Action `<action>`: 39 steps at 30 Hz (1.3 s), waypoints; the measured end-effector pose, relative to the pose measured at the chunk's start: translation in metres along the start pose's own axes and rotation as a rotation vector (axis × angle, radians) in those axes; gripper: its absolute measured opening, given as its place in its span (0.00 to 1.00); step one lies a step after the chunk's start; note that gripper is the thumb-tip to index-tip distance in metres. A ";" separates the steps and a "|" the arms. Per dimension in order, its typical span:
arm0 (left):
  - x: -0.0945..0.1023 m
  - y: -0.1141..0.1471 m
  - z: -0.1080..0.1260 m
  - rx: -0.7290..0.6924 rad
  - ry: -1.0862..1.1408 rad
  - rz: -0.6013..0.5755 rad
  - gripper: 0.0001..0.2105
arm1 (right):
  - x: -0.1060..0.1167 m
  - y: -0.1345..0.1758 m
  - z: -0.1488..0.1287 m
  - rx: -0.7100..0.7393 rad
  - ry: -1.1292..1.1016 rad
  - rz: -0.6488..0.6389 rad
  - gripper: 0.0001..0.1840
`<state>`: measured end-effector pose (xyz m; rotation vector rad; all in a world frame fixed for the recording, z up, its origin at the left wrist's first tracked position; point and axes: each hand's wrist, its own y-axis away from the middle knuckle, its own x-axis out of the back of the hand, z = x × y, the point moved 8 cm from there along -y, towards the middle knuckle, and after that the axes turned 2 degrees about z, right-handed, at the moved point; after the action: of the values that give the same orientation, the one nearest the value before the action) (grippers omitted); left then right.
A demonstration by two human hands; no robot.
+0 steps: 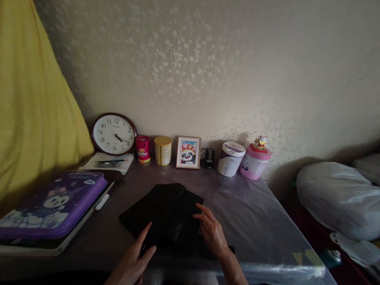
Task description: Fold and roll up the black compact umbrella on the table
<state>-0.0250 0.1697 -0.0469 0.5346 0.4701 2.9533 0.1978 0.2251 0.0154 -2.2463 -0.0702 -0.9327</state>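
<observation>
Lying on the near middle of the counter (238, 204), the black folded fabric (164, 211) looks light, soft and perhaps slippery, best held by opposite edges, though whether the left grip (131, 264), near side, and right grip (213, 234), right side, clamp it I cannot tell.

A home, by its patterned wallpaper (189, 59) and yellow curtain (7, 121).

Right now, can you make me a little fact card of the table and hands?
Middle: black item, on the table
Left hand: at its near side
Right hand: at its right side
Back row includes: clock, pink can, yellow tin, framed panda picture, white tub, pink tub
On pink tub: small figurine
Near yellow cloth: purple case
</observation>
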 end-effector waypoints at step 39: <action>-0.016 0.015 0.002 -0.196 -0.435 0.015 0.31 | -0.040 -0.083 -0.064 0.311 0.132 -0.184 0.12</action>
<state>-0.0099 0.1531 -0.0457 1.1164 0.1288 2.7326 0.1047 0.2564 0.0695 -1.9104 -0.3435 -1.0839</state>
